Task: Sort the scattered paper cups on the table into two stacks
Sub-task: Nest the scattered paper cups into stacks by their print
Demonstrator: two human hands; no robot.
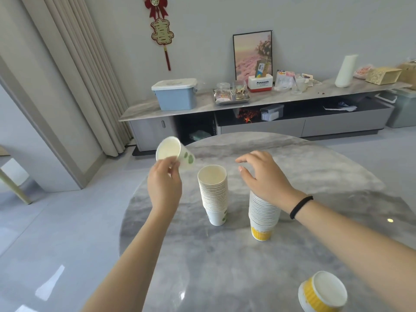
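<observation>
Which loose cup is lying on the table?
The yellow-striped cup at the near right edge, on its side. The green-spotted cup is held aloft in the left hand.

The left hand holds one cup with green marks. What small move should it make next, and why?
Probably carry the cup right and down and drop it into the green stack. The bottom cup of that stack bears the same green marks and its top is open. The right hand hovers over the yellow stack, so the way looks free.
</observation>
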